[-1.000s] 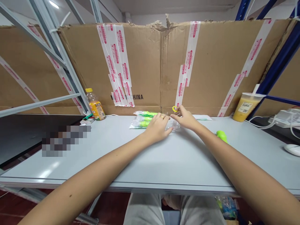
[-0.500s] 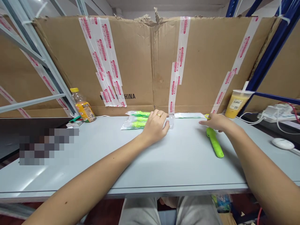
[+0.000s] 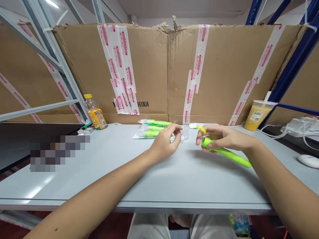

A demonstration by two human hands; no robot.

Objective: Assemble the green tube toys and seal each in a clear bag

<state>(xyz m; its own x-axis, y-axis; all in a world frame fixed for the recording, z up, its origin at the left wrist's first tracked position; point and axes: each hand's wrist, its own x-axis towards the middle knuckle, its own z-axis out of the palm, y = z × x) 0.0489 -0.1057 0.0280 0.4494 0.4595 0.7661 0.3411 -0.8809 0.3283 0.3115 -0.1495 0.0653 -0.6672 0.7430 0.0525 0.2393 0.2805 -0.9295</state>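
Observation:
My right hand (image 3: pixel 228 136) holds a bright green tube (image 3: pixel 233 156) just above the table. Its ribbed, open-looking end points left, and the long smooth end slants down towards my wrist. A small yellow ring-shaped piece (image 3: pixel 200 129) is at the fingertips of the same hand. My left hand (image 3: pixel 165 141) hovers or rests with loosely bent fingers, thumb apart, and nothing visible in it. Just behind it lie several green pieces in clear plastic bags (image 3: pixel 151 133), partly hidden by the fingers. A clear plastic piece (image 3: pixel 185 132) sits right of the left fingertips.
A white flat packet (image 3: pixel 195 125) lies at the back of the grey table (image 3: pixel 174 186), before a cardboard wall (image 3: pixel 147 66). An orange drink bottle (image 3: pixel 96 114) stands back left. At right are a cup of yellow drink (image 3: pixel 258 114), a power strip (image 3: pixel 299 127) and a white mouse (image 3: pixel 309 161).
My right hand has moved left and picked up the green tube, which lay on the table. The yellow piece has come left with it. My left hand stays near the bags.

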